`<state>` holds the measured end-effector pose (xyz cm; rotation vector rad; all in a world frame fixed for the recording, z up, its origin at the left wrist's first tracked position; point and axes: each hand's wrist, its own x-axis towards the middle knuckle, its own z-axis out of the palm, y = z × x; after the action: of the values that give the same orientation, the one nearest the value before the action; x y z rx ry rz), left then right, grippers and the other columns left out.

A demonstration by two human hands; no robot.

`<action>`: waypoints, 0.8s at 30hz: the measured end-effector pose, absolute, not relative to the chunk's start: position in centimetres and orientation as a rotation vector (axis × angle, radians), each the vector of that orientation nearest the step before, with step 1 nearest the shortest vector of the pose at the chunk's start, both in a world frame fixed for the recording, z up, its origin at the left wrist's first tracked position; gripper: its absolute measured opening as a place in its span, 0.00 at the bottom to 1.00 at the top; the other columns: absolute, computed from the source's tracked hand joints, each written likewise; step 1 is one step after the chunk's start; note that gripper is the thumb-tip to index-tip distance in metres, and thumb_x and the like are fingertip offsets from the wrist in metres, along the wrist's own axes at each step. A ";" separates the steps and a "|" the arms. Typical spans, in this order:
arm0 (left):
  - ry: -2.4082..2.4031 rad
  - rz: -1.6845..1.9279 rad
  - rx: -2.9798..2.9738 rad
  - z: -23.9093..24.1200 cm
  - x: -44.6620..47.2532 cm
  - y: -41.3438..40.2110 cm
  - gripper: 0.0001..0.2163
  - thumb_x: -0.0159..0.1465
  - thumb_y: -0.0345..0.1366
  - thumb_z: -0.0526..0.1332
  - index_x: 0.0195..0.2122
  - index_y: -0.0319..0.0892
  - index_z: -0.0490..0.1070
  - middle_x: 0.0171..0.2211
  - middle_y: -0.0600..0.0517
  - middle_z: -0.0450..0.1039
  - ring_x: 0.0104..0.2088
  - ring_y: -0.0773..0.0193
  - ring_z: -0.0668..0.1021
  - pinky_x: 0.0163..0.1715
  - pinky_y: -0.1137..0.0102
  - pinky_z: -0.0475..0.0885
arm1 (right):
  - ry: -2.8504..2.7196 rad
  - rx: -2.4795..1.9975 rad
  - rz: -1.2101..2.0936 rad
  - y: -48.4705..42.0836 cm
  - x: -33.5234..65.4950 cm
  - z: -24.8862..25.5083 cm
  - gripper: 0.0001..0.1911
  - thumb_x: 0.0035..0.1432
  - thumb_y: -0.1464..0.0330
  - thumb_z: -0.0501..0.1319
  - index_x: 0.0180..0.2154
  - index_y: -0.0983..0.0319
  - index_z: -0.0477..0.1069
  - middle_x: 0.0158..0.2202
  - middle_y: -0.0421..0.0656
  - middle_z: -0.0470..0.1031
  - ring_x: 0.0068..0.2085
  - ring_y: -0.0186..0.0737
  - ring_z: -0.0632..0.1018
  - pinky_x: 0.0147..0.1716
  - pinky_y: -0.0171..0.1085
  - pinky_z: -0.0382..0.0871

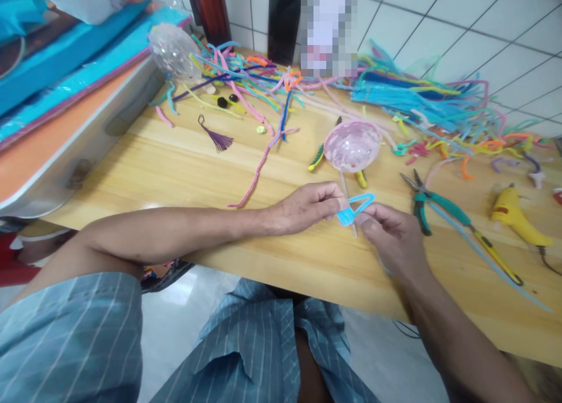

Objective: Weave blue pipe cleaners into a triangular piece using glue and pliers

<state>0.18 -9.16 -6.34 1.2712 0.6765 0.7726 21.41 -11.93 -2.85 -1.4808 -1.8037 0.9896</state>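
My left hand (307, 207) and my right hand (390, 236) meet over the wooden table (175, 175), both pinched on a light blue pipe cleaner (355, 207) bent into a small loop with a wound end. A thin clear stick (346, 195) runs between my fingers up to a pink translucent ball (352, 145) resting on the table just beyond my hands. Whether my fingers also grip the stick is unclear.
Green-handled pliers (432, 204) and a yellow glue gun (516, 216) lie to the right. Many coloured pipe cleaners (417, 102) cover the far side, with a clear glittery ball (173, 51), a purple tassel (217, 137) and a long pink pipe cleaner (257, 169). Stacked foam sheets (65, 81) sit left.
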 end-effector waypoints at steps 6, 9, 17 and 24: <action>0.740 0.805 1.270 -6.3 0.3 -9.2 0.18 0.68 0.52 0.63 0.35 0.41 0.69 0.26 0.58 0.64 0.26 0.71 0.65 0.28 0.71 0.60 | -1.805 -1.452 1.056 -11.8 21.6 -3.0 0.07 0.59 0.64 0.64 0.28 0.56 0.76 0.22 0.36 0.69 0.25 0.35 0.67 0.26 0.37 0.61; 0.750 0.850 1.257 -6.4 0.3 -9.1 0.18 0.67 0.52 0.64 0.35 0.41 0.69 0.26 0.58 0.64 0.26 0.71 0.65 0.27 0.72 0.59 | -1.870 -1.470 1.010 -11.7 21.6 -2.9 0.10 0.59 0.64 0.65 0.25 0.57 0.73 0.22 0.37 0.72 0.26 0.36 0.70 0.28 0.37 0.63; 0.720 0.852 1.252 -6.7 0.5 -9.0 0.20 0.67 0.54 0.65 0.35 0.40 0.69 0.25 0.59 0.64 0.25 0.71 0.65 0.26 0.71 0.59 | -1.899 -1.520 0.855 -11.7 21.9 -3.0 0.11 0.60 0.65 0.64 0.24 0.56 0.72 0.21 0.36 0.69 0.23 0.35 0.67 0.23 0.36 0.59; 0.714 0.835 1.248 -6.5 0.5 -9.2 0.21 0.67 0.56 0.64 0.35 0.40 0.69 0.25 0.59 0.64 0.26 0.71 0.66 0.27 0.71 0.60 | -1.821 -1.446 1.021 -11.5 21.4 -3.5 0.10 0.60 0.65 0.63 0.26 0.55 0.72 0.22 0.36 0.69 0.24 0.35 0.68 0.26 0.37 0.61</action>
<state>0.47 -9.16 -6.45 1.2482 0.7144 0.8345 21.45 -11.46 -3.50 -1.4456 -1.8207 1.0208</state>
